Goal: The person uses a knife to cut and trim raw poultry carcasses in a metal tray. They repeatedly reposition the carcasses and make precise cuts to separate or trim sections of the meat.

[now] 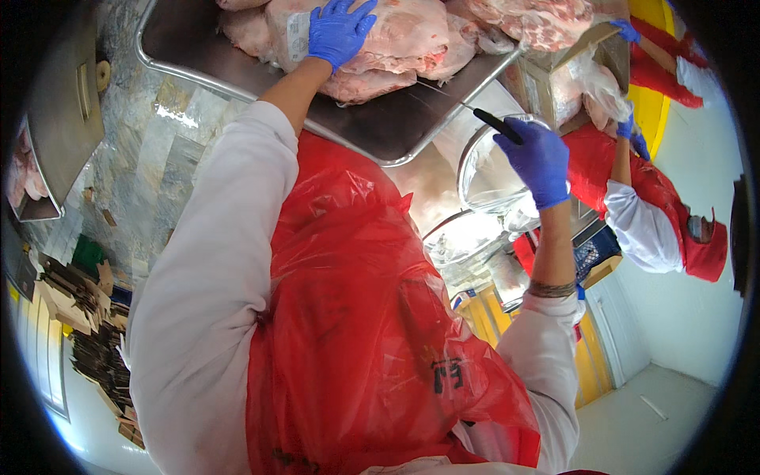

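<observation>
A large pale piece of raw meat lies in a grey metal tub at the top of the view. My left hand, in a blue glove, rests on the meat with its fingers spread. Beside that hand a white printed label sticks to the meat. To the right, my gloved right hand is closed around the black handle of a knife. Its thin blade points left over the tub's rim, with the tip near the meat's lower edge; I cannot tell whether they touch.
At right, a co-worker in a red apron handles plastic-wrapped meat at a cardboard box. Another person's red sleeve shows behind. A clear-lined round container stands below the knife. Another meat-filled metal bin is far left.
</observation>
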Motion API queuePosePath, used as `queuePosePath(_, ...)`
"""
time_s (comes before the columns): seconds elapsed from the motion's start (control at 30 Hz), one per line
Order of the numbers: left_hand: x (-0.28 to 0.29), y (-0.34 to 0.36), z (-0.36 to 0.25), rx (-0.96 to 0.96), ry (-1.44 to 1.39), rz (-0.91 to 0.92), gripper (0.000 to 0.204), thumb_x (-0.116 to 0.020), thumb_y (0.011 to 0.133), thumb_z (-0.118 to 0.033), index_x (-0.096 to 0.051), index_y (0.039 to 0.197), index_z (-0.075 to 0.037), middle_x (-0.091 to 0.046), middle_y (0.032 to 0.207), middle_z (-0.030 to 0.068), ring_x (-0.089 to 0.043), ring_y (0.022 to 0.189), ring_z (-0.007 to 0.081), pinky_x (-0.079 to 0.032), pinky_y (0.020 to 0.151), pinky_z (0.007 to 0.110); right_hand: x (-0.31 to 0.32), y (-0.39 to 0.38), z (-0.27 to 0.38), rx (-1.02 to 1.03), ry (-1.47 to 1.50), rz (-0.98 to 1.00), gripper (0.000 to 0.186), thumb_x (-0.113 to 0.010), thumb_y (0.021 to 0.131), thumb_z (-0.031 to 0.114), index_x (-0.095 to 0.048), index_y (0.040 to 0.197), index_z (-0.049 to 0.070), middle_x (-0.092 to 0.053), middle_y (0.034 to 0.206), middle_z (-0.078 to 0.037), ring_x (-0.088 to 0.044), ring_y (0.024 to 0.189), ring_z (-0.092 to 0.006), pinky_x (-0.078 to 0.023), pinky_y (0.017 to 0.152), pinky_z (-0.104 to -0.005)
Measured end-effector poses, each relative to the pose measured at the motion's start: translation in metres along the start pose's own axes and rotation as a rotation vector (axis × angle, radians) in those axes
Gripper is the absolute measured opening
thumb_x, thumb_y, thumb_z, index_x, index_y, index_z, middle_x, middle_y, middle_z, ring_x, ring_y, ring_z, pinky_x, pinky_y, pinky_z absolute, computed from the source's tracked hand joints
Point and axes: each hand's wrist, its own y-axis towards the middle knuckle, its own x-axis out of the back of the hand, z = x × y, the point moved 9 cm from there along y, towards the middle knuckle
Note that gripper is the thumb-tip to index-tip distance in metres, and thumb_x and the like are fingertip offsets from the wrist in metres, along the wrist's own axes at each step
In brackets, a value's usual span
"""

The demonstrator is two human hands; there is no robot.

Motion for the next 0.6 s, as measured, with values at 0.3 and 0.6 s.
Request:
queuePosePath(0.3,-0.057,-0.054,-0.051,-0.224,0.177,0.071,0.029,-0.058,0.092,-0.039,-0.068,0.09,-0.013,-0.068,0.096,0.0123,-0.07,0.081,0.0309,-0.055,0.068,0.048,-0.116,-0.123,-0.024,-0.505,0.7,-0.12,0.039,-0.078,0.082,0.032,-0.074,0.11,0.003,-0.074,0.091,-0.019,-0.074,0.082,-0.0268,-0.055,0.073,-0.0354)
queuePosePath(0.6,-0.101,-0.035,-0.031,-0.18,0.109,0.08,0.027,-0.054,0.092,-0.026,-0.073,0.091,-0.006,-0.072,0.096,0.0184,-0.07,0.082,0.037,-0.056,0.078,0.047,-0.14,-0.159,-0.001,-0.534,0.78,-0.179,0.043,-0.079,0.081,0.033,-0.073,0.111,0.003,-0.073,0.093,-0.02,-0.074,0.085,-0.0291,-0.055,0.077,-0.0354)
